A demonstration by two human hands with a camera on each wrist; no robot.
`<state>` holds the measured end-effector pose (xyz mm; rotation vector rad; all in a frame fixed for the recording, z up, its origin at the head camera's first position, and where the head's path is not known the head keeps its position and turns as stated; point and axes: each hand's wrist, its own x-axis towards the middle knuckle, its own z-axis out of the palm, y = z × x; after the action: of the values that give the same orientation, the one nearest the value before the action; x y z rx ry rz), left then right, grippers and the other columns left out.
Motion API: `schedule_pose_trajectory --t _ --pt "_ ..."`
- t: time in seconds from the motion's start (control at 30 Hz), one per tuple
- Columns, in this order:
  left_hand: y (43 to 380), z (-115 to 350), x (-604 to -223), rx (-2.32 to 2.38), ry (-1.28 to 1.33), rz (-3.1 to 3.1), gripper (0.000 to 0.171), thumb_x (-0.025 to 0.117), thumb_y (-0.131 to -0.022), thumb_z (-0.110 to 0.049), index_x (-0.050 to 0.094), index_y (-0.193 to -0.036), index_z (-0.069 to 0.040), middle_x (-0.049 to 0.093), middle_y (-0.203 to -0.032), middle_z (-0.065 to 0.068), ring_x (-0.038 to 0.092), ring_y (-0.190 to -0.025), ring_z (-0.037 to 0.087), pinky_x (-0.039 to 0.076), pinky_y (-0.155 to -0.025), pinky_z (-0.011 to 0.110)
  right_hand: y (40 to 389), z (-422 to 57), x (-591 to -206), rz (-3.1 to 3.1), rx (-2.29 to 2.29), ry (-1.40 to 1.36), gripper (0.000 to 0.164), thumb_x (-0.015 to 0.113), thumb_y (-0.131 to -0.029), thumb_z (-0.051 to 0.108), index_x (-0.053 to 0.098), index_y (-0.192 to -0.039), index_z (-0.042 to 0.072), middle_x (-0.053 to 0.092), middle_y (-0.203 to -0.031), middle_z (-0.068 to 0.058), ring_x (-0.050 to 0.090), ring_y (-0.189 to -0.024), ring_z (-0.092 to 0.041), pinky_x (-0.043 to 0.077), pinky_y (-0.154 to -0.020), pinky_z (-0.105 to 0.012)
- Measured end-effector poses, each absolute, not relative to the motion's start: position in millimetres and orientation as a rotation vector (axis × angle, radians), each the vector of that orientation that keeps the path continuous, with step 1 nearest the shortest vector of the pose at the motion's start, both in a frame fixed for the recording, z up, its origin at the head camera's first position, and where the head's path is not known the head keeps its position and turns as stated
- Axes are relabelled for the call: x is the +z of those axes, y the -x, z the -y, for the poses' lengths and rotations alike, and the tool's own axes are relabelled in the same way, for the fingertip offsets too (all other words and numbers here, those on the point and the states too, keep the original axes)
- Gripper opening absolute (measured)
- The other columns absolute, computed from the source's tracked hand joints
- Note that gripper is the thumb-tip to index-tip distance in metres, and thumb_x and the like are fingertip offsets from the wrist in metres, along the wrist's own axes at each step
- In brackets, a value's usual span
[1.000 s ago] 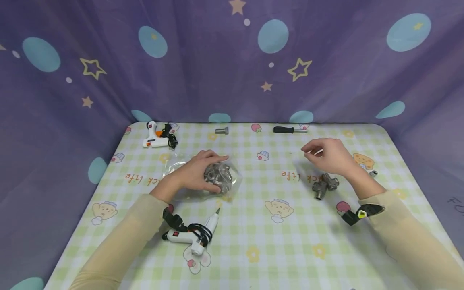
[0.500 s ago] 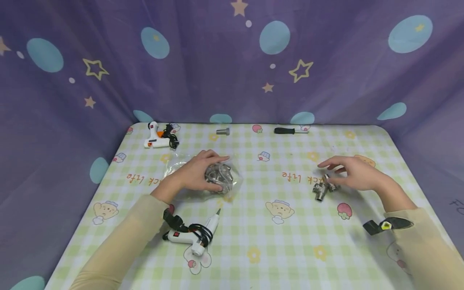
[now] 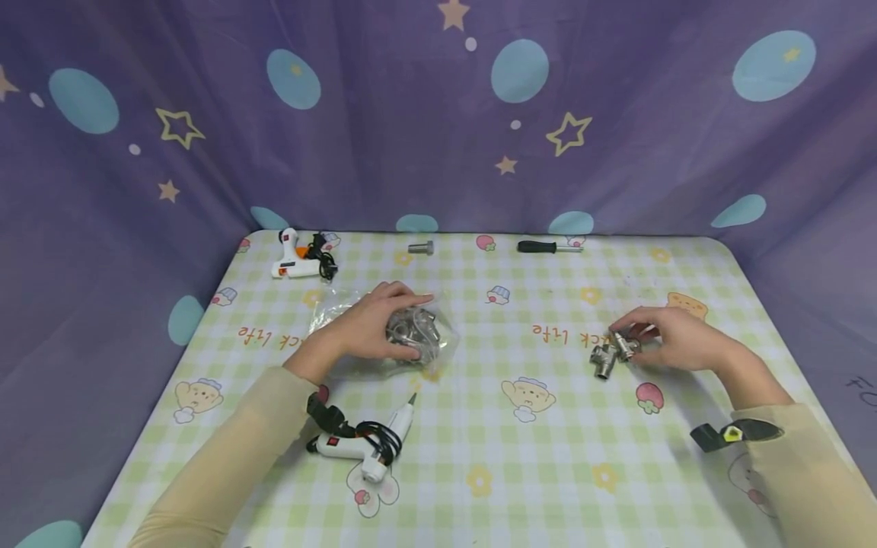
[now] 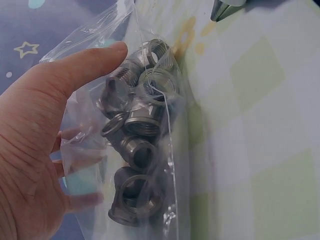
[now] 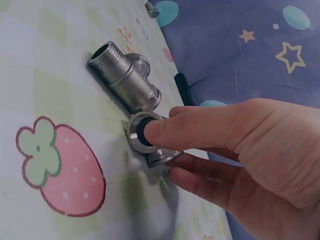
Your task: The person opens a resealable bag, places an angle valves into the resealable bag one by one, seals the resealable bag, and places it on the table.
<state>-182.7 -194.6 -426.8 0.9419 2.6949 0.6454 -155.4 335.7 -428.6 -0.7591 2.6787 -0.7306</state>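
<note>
My right hand (image 3: 674, 339) pinches a metal tee pipe fitting (image 5: 145, 131) on the right of the table. In the right wrist view the thumb is at its round opening and the fingers lie behind it. A second tee fitting (image 5: 125, 77), threaded at one end, lies right beside it on the cloth. Over on the left, my left hand (image 3: 373, 323) holds a clear plastic bag (image 4: 172, 150) with thumb and fingers around its sides. Several metal pipe fittings (image 4: 142, 117) are bunched inside the bag. My palm covers part of it in the head view.
A white glue gun (image 3: 373, 464) with a wound black cord lies near my left forearm. Along the back are another glue gun (image 3: 298, 268), a bolt (image 3: 421, 247) and a black-handled screwdriver (image 3: 548, 246). A purple curtain (image 3: 425, 137) rises behind the checked table.
My right hand moved right and down, from above the loose fittings onto one of them, and now pinches it. A small metal piece earlier seen by the right wrist is hidden. My left hand stayed put.
</note>
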Motion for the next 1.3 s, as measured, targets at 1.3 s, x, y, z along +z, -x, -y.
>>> schedule_pose_trajectory --t 1.3 --pt "185 194 -428 0.637 -0.955 -2.689 0.091 0.089 -0.085 -0.050 0.047 -0.162 -0.027 0.053 -0.144 0.004 0.050 -0.133 0.027 0.048 -0.107 0.053 202 -216 -396 -2.638 -1.207 1.032 0.039 0.090 -0.085 0.008 0.076 -0.121 0.009 0.073 -0.118 -0.005 0.074 -0.095 -0.017 0.064 -0.086 -0.028"
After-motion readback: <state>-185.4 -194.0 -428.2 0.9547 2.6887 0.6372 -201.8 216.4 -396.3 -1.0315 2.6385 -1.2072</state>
